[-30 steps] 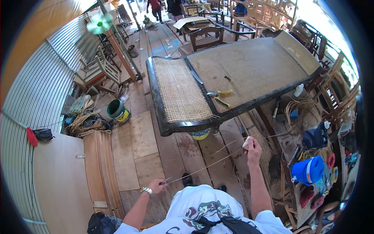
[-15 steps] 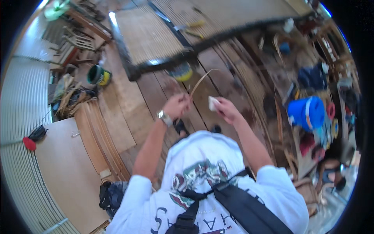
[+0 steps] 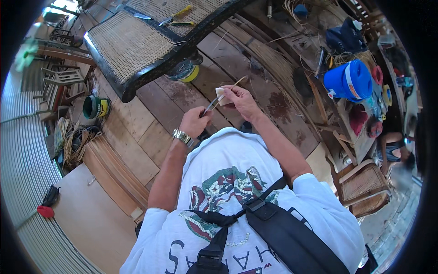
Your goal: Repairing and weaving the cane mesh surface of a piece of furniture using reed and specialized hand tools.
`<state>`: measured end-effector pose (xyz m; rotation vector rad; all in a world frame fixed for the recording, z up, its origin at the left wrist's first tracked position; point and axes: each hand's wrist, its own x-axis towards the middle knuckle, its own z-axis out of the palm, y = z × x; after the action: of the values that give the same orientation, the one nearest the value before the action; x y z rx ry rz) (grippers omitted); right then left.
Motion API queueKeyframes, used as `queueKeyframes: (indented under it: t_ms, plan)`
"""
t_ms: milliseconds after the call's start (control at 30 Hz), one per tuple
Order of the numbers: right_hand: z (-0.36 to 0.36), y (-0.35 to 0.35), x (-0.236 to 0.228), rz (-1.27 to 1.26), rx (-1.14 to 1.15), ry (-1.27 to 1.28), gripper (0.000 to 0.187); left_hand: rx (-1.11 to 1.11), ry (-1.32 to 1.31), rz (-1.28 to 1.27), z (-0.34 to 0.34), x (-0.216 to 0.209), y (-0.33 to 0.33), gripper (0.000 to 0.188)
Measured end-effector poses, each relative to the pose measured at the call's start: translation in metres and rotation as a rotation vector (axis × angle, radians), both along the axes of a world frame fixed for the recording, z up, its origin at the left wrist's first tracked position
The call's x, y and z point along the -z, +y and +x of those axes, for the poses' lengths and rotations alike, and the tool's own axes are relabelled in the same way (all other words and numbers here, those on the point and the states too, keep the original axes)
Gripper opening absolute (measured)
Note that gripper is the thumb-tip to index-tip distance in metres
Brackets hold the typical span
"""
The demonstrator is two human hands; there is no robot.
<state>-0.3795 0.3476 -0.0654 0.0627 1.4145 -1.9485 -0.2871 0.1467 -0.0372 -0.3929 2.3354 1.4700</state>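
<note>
My left hand (image 3: pixel 195 122), with a metal watch on its wrist, is closed on one end of a thin, pale cane strip (image 3: pixel 240 80). My right hand (image 3: pixel 243 102) pinches a small white folded piece (image 3: pixel 220 94) against the same strip; whether it is cloth or paper I cannot tell. From the left fist the strip slants up past the white piece, and its curved free end sticks out beyond my right fingers. Both hands are in front of my belly, above the plank floor, a short way apart.
Ahead stands a dark-framed piece of furniture with woven cane panels (image 3: pixel 125 45); yellow-handled pliers (image 3: pixel 182 23) lie on it. Buckets (image 3: pixel 95 107) stand at the left and under the frame. At right are a blue cooler (image 3: pixel 349 81), a cane chair (image 3: pixel 365 187) and another person (image 3: pixel 393 148).
My right hand has come left and up, bringing the white piece from apart onto the strip. My left hand has shifted slightly left. The view has also turned and moved, with the furniture now further left.
</note>
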Motion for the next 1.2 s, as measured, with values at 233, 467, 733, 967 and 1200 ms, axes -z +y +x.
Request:
queueKeyframes:
  t_ms: [233, 467, 733, 967, 1200]
  plan:
    - [0.012, -0.03, -0.013, 0.159, -0.203, 0.2, 0.029, -0.128, -0.05, 0.102, -0.009, 0.002, -0.014, 0.025]
    - [0.012, -0.045, -0.008, -0.149, -0.15, -0.261, 0.023, -0.247, 0.128, 0.112, 0.014, 0.003, -0.025, 0.027]
    - [-0.046, 0.024, -0.054, -0.619, 0.223, -0.612, 0.022, -0.397, -0.15, -0.734, 0.184, 0.083, -0.23, 0.035]
    - [-0.029, 0.004, -0.063, 0.108, 0.056, -0.019, 0.028, -0.345, -0.529, -0.964, 0.321, 0.099, -0.322, 0.066]
    - [0.001, -0.057, -0.017, 0.23, -0.088, 0.033, 0.027, -0.356, 0.093, 0.121, 0.071, 0.004, -0.129, 0.035]
